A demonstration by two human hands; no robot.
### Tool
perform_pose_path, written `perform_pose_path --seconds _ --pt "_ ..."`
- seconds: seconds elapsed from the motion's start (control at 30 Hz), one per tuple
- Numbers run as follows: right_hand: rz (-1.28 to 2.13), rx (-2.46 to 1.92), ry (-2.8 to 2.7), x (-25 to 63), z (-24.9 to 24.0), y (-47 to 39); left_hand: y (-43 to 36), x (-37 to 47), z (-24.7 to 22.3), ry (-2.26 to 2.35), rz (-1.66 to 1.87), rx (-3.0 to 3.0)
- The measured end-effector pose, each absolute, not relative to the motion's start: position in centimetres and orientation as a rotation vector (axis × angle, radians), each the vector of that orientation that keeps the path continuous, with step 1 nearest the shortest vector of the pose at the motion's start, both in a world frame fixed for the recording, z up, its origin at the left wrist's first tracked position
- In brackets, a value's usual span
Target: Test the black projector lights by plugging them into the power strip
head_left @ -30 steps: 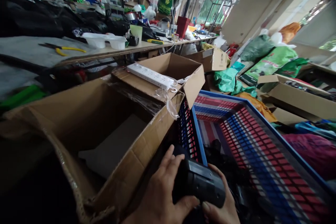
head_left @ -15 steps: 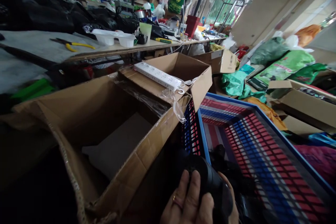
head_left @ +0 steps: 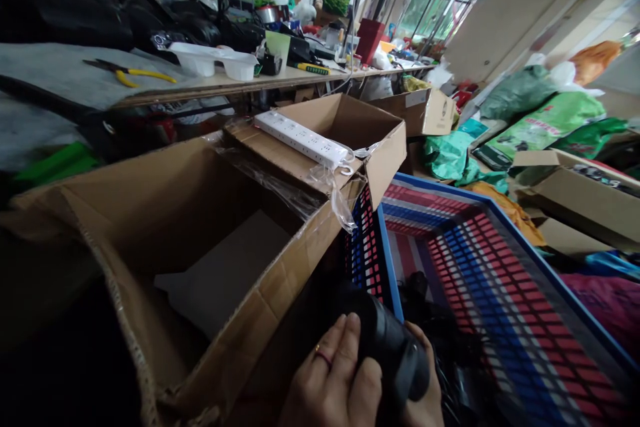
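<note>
The black cylindrical part (head_left: 387,340) is at the lower middle of the view, between the cardboard box (head_left: 280,293) and the blue-rimmed crate (head_left: 389,267). Contact with the crate rim cannot be confirmed.

Right hand (head_left: 425,407): fingers clamped around the far side of the part. Left hand (head_left: 333,383): two leading fingers together, laid against the near side; the thumb is hidden, so whether this hand grips cannot be told.

For good control, let the right hand carry the load and use the left only to steady and turn. Apply even pressure and keep the part clear of the rim.

Orientation: the long axis slants from upper left to lower right. One end points toward the right palm; the other recedes into shadow. Which is the front cannot be determined.
</note>
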State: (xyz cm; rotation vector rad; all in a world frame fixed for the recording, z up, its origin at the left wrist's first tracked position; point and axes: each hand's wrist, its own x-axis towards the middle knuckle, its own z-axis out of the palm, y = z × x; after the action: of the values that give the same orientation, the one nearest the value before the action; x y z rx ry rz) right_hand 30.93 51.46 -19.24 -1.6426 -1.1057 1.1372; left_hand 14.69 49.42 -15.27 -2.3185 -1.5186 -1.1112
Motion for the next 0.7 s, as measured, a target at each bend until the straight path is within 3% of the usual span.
perform_pose_path --seconds 0.23,0.47,0.7 --pt "0.984 -1.719 -1.059 30.0 -17.7 51.5 49.5 14.7 -15.3 -1.717 -0.666 -2.245" --pt "0.996 -1.769 -1.068 28.6 -17.8 52.2 49.0 15.3 -15.6 -1.756 -0.555 -2.354" --pt "1.575 -1.297 -1.363 32.1 -18.0 53.5 50.1 13.6 -13.7 -2.184 -0.389 -2.680"
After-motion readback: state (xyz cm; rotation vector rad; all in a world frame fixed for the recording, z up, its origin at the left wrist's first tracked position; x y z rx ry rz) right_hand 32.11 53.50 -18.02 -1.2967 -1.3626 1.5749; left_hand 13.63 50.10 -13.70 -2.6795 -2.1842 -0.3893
